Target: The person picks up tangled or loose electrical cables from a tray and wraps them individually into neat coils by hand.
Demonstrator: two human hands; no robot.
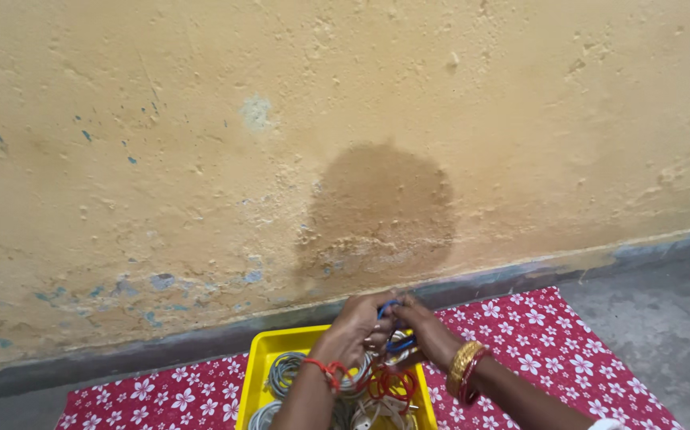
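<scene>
Yellow plastic forms the tray at the bottom edge of the view, resting on a red cloth with white flowers spread over the floor. Coiled grey cables lie against the tray's left wall, and a second grey coil sits nearer the bottom edge. Red wire loops in the middle of the tray, with pale plugs or connectors just below it, too cut off to name more exactly.

Above the tray, both forearms rise from the bottom edge and meet over its far rim. The left hand, with a red thread tied at the wrist, curls its fingers around a blue cable. The right hand, wearing gold and red bangles on the wrist, pinches the same blue cable from the other side; the two hands touch, and the cable shows between them as a small loop at the fingertips and a bend lower down. Both grips are closed on it, above the red wire.

Beyond the cloth's right edge lies bare grey concrete floor. Past the tray, a grey skirting strip runs along the base of a rough yellow wall, which carries a darker damp patch straight above the hands.
</scene>
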